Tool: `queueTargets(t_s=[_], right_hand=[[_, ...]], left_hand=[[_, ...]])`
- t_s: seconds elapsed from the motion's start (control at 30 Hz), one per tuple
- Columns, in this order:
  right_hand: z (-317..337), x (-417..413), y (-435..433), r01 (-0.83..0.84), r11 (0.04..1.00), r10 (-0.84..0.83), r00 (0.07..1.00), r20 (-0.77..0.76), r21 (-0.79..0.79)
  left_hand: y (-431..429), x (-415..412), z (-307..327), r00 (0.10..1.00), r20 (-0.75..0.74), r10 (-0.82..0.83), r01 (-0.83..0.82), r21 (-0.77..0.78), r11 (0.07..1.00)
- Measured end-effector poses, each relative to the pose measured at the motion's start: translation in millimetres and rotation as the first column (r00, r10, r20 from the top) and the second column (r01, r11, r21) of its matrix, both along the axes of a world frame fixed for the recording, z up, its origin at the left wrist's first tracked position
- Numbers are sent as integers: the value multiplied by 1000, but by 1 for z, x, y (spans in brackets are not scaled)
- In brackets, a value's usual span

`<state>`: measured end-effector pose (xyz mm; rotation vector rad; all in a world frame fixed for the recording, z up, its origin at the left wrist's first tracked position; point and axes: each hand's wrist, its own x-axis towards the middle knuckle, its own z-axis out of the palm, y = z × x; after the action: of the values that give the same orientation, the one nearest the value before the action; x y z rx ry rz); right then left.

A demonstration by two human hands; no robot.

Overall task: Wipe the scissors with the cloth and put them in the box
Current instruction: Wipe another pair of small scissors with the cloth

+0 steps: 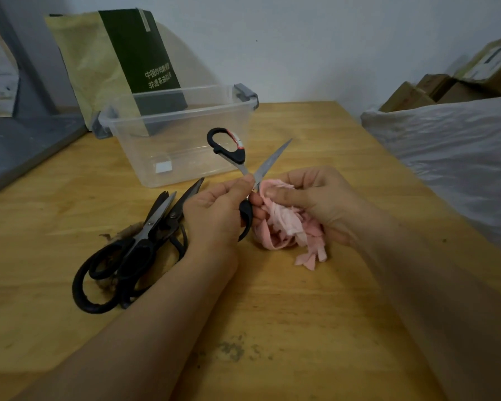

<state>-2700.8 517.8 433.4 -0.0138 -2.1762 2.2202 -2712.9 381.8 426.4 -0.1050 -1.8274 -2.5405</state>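
My left hand (214,215) grips a pair of black-handled scissors (268,163) near the pivot, blades spread wide, one handle loop up near the box, the other below my fingers. My right hand (315,195) holds a frayed pink cloth (289,224) pressed against the lower part of one blade. A clear plastic box (182,123) with grey clips stands open just beyond, with only a small white label on its floor. Several more black scissors (133,250) lie piled on the wooden table (272,314) at my left.
A yellow-green paper bag (99,62) leans behind the box. A grey shelf (18,140) sits at the left edge. At the right are a white plastic sheet (451,146) and cardboard boxes (446,88). Some brown fluff lies under the scissor pile.
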Motion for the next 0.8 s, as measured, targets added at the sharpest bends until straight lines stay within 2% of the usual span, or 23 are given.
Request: queueTargets(t_s=[0.1,0.3,0.5,0.67,0.8], right_hand=[[2,4,5,-39,999,39,999,19,-9],[-4,0,-8,75,997,-75,997,2,-3],[1,3,6,-75,997,76,996,45,-31],[-4,2,-4,28,999,-27,1000,15,-29],[-1,0,0,4,1000,-3,999,34,-19]], left_hand=[[0,1,0,1000,-6,-8,8,13,1000],[0,3,-2,999,-50,-3,1,-40,999],[-1,0,0,1000,-19,-15,15,-15,1000],[-1,3,0,999,-41,-30,28,-37,999],[-1,1,1,1000,11,-13,13,-4,1000]])
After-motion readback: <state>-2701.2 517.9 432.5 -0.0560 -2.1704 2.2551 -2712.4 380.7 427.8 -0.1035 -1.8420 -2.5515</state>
